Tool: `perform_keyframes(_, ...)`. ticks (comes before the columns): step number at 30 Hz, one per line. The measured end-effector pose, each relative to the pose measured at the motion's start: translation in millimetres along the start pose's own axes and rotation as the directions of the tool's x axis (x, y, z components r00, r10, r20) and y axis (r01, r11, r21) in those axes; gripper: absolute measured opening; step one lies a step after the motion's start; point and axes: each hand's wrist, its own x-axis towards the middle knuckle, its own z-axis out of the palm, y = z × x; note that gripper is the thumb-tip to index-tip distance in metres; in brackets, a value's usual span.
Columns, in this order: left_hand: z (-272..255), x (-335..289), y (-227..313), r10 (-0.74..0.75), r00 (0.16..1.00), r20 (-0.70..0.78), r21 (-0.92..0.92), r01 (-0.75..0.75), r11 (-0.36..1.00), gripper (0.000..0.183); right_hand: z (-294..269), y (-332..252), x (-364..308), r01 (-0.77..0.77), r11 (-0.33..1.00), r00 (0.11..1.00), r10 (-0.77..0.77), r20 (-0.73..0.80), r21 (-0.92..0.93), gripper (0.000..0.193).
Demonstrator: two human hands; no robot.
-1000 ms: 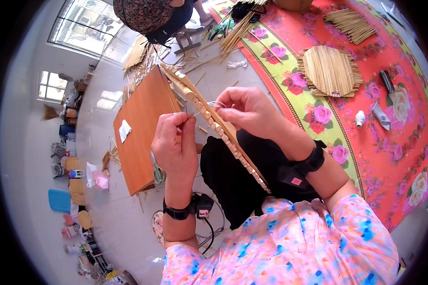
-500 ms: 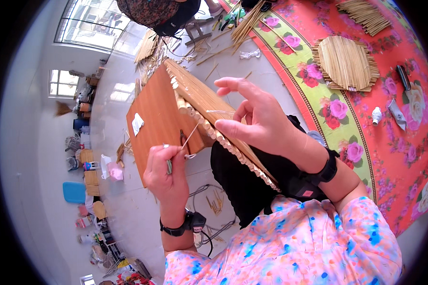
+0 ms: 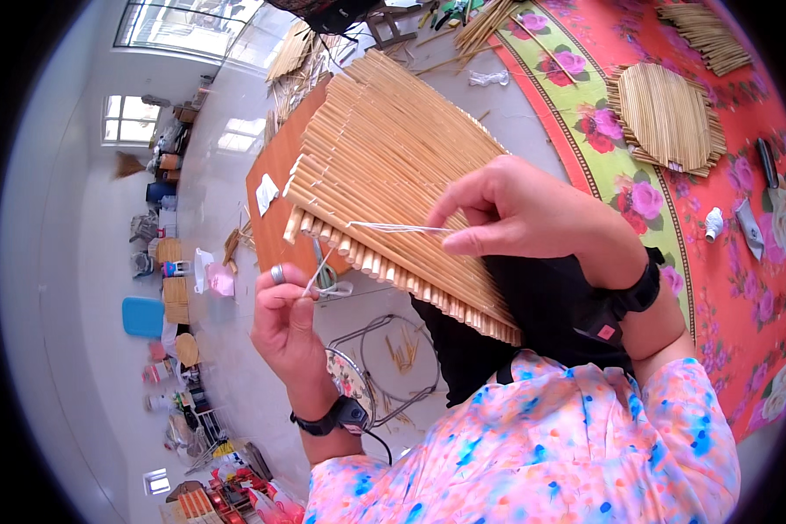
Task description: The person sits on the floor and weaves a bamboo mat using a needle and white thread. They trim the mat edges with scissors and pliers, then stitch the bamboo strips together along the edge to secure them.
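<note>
A mat of slim wooden sticks (image 3: 402,140) bound side by side leans across my lap, tilted, with its broad face up and its uneven stick ends toward my left. My left hand (image 3: 286,327), a ring on one finger, pinches a thin white string (image 3: 317,272) that runs up to the mat's edge. Over the mat's face, my right hand (image 3: 524,214) holds a doubled white string (image 3: 389,228) drawn taut from near that edge. Beside my left fingertips shows a grey-green looped handle (image 3: 327,278), partly hidden.
Under the mat stands a brown wooden table (image 3: 275,162) with a crumpled white scrap (image 3: 267,194). A floral cloth (image 3: 598,166) at right bears a round stick mat (image 3: 668,118), a black-handled tool (image 3: 767,163) and a white spool (image 3: 714,224). A round-seated stool (image 3: 349,375) is below.
The mat has turned from nearly edge-on to show its broad face. My right hand has moved right and down, pulling the string out longer. My left hand has shifted slightly left.
</note>
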Motion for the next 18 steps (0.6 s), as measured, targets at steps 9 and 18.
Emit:
perform_keyframes(9, 12, 15, -14, -0.123, 0.957, 0.263, -0.768, 0.285, 0.573, 0.010, -16, -9, -26, 0.206, 0.736, 0.953, -0.300, 0.039, 0.645, 0.021)
perform_keyframes(18, -129, -32, -40, -0.236, 0.971, -0.030, -0.776, 0.126, 0.619, 0.015, -45, -26, -41, 0.204, 0.935, 0.974, -0.163, -0.158, 0.289, 0.027)
